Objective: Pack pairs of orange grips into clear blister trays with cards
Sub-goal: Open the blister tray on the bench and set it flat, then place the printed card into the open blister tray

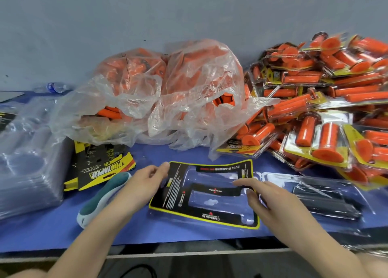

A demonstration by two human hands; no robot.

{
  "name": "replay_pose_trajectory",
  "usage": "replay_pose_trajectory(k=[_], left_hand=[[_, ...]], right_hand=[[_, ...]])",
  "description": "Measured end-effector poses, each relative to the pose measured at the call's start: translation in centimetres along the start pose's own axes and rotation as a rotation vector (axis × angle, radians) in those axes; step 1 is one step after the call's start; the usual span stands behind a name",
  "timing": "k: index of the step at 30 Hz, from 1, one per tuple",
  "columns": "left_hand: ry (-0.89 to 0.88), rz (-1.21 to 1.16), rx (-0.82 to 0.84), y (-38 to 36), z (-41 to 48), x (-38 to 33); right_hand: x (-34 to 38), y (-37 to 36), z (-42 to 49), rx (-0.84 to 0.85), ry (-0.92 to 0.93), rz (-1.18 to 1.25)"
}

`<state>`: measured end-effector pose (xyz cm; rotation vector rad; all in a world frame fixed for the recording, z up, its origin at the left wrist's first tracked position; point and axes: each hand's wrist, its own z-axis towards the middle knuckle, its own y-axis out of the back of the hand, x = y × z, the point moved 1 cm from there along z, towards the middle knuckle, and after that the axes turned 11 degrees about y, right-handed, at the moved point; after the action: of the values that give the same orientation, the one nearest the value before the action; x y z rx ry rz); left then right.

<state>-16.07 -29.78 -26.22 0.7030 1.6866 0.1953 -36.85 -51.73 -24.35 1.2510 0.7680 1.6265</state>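
A black card with a yellow border (176, 193) lies in a clear blister tray (201, 225) near the front of the blue table. My left hand (147, 181) pinches the card's far left corner. Resting on the card's right edge is my right hand (258, 195), fingers pressed down on it. No orange grips lie in this tray. Loose orange grips (111, 111) fill two clear plastic bags (168, 92) at the back.
A heap of packed blister packs (325, 114) covers the right side. Another open clear tray (315, 191) lies to the right of my hand. A stack of empty trays (25, 151) and printed cards (100, 164) sit left, beside a teal-and-white tool (100, 195).
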Motion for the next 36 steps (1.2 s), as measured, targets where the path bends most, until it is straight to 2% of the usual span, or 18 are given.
replay_pose_trajectory(k=[4,7,11,14,19,23,36], left_hand=[[-0.098,0.188,-0.046,-0.3,-0.3,0.9],[-0.186,0.344,-0.052,-0.8,-0.8,1.1],[-0.291,0.468,-0.117,-1.8,-1.6,1.1],[-0.352,0.536,-0.148,-2.4,-1.9,1.3],[-0.457,0.611,-0.145,-3.5,-2.2,0.9],[-0.428,0.629,-0.139,-3.5,-2.0,0.9],[-0.369,0.713,-0.261,-2.8,-1.6,1.1]], right_hand=[[0.3,-0.2,-0.2,-0.037,0.018,-0.026],[0.0,-0.2,-0.1,-0.227,0.037,-0.191],[-0.6,0.0,-0.1,-0.407,-0.073,-0.311],[-1.2,-0.4,-0.1,-0.357,-0.171,-0.361],[-2.0,-1.1,-0.1,-0.224,-0.2,-0.351],[-2.1,-1.2,0.0,-0.241,-0.214,-0.333],[-2.3,-1.2,-0.2,-0.196,-0.23,-0.321]])
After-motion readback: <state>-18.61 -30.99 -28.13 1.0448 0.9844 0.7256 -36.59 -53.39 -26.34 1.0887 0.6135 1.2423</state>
